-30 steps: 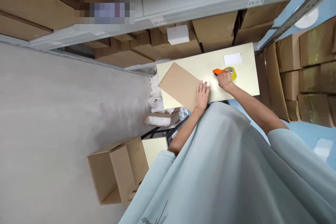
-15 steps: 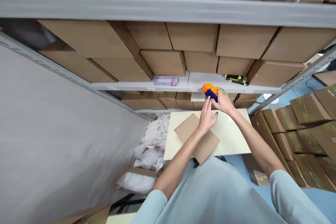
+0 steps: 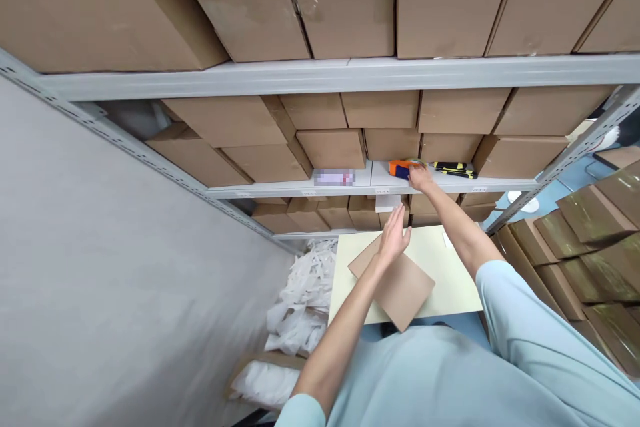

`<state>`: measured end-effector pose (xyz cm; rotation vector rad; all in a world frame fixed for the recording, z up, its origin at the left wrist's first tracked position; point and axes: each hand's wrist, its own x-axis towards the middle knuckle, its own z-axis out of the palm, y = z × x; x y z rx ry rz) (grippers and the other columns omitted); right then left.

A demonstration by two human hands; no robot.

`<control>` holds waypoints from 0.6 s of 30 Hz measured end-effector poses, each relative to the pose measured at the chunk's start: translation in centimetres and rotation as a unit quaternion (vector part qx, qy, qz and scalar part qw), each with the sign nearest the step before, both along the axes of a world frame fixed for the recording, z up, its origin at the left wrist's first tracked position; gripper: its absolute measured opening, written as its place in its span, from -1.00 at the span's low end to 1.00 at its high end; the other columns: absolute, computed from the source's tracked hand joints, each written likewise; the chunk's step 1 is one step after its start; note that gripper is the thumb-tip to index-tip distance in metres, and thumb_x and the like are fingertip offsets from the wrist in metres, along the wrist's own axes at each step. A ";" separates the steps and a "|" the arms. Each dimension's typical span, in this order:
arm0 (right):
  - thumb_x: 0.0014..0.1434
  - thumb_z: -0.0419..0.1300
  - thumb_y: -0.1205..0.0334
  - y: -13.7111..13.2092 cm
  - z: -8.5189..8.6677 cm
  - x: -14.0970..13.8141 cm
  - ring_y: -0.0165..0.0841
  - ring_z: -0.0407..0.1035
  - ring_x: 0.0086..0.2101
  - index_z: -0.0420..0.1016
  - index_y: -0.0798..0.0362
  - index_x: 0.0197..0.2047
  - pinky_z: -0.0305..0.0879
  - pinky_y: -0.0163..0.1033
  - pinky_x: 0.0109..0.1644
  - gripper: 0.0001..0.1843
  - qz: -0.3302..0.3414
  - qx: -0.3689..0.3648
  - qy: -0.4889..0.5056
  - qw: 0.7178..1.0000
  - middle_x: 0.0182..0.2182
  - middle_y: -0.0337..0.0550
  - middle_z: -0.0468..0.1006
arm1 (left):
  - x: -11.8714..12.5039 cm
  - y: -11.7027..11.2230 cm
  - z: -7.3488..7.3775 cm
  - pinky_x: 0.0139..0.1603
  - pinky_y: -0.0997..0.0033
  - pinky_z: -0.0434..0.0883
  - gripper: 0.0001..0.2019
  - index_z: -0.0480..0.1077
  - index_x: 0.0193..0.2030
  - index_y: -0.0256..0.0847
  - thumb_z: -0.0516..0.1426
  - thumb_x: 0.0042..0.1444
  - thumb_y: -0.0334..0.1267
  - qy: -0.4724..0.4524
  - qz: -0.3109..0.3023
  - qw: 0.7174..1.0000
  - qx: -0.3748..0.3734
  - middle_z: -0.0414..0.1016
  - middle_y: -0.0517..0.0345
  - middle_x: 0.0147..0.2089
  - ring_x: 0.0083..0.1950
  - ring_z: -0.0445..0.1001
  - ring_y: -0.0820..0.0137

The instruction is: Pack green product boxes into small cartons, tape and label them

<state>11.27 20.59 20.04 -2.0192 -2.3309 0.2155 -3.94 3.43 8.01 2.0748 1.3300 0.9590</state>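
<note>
My right hand reaches to the shelf and grips an orange and dark blue tape dispenser, which is at the shelf's front part. Its fingers wrap the near end of the dispenser. My left hand is over a brown cardboard box, fingers stretched out and the thumb apart, with nothing held. Whether the left palm touches the box I cannot tell. The box lies at an angle on a pale yellow table, its near corner close to my body.
Yellow-black cutters lie on the grey shelf, right of the dispenser. Cardboard boxes fill the shelves. White paper scraps heap left of the table. Taped boxes are stacked at the right, and a wall runs along the left.
My right hand has carried the tape dispenser from above the table up to the shelf. My left hand has come away from the dispenser and stays over the box. The view has shifted.
</note>
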 end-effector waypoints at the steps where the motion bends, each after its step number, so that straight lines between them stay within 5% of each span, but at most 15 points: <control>1: 0.44 0.09 0.31 -0.2 -0.2 0.1 0.07 0.34 0.41 0.30 0.31 0.56 0.04 0.25 0.60 -0.33 0.000 0.015 0.005 1.000 0.40 0.46 0.52 | -0.2 -0.8 -0.8 0.77 -0.24 0.20 -0.26 0.16 0.71 -0.28 0.13 0.42 -0.27 0.007 -0.009 1.000 -0.013 0.16 -0.25 0.75 0.79 0.09 -0.05; 4: 0.50 -0.02 0.26 -2.0 -1.9 0.8 0.12 0.19 0.49 0.14 0.40 0.65 -0.02 0.25 0.64 -0.25 0.009 0.095 0.027 0.995 0.53 0.50 0.33 | -0.2 -3.2 -3.3 0.75 -0.28 0.21 -0.28 0.22 0.68 -0.25 0.15 0.41 -0.26 0.024 -0.031 0.998 -0.054 0.25 -0.26 0.71 0.78 0.11 -0.06; 7: 0.58 -0.17 0.14 -6.4 -6.6 3.1 0.14 0.10 0.55 0.06 0.38 0.70 -0.01 0.26 0.65 -0.23 -0.016 0.128 0.066 0.989 0.61 0.45 0.19 | 0.5 -6.0 -6.1 0.77 -0.23 0.16 -0.31 0.23 0.66 -0.34 0.13 0.45 -0.22 0.041 -0.036 0.994 -0.096 0.26 -0.35 0.69 0.79 0.07 -0.05; 10: 0.63 -0.26 -0.01 -13.6 -13.8 6.9 0.12 0.11 0.58 0.07 0.38 0.69 0.06 0.26 0.66 -0.19 -0.092 0.039 0.142 0.985 0.61 0.45 0.20 | 1.8 -9.0 -8.9 0.80 -0.23 0.03 -0.30 0.17 0.68 -0.39 0.10 0.51 -0.14 0.069 -0.052 0.987 -0.137 0.14 -0.39 0.74 0.83 -0.07 -0.04; 13: 0.64 -0.26 -0.18 -22.1 -20.7 10.4 0.12 0.19 0.57 0.14 0.43 0.65 0.09 0.23 0.67 -0.09 -0.204 -0.079 0.222 0.950 0.57 0.52 0.28 | 3.1 -11.4 -11.2 0.81 -0.29 -0.12 -0.29 0.11 0.71 -0.40 0.05 0.56 -0.06 0.104 -0.068 0.978 -0.166 -0.04 -0.39 0.79 0.85 -0.24 -0.02; 15: 0.62 -0.23 -0.29 -27.1 -23.8 11.6 0.13 0.22 0.57 0.21 0.42 0.62 0.09 0.22 0.68 -0.03 -0.281 -0.151 0.257 0.912 0.55 0.52 0.33 | 3.8 -12.5 -12.4 0.82 -0.28 -0.17 -0.27 0.09 0.72 -0.41 0.02 0.58 -0.04 0.128 -0.072 0.972 -0.183 -0.13 -0.39 0.81 0.85 -0.33 0.00; 18: 0.58 -0.18 -0.44 -31.9 -26.0 11.7 0.08 0.22 0.58 0.35 0.29 0.58 0.03 0.19 0.71 0.01 -0.341 -0.251 0.317 0.849 0.55 0.39 0.38 | 4.3 -13.2 -13.2 0.82 -0.29 -0.22 -0.26 0.03 0.75 -0.39 -0.01 0.59 -0.02 0.152 -0.072 0.966 -0.199 -0.18 -0.35 0.82 0.86 -0.39 0.03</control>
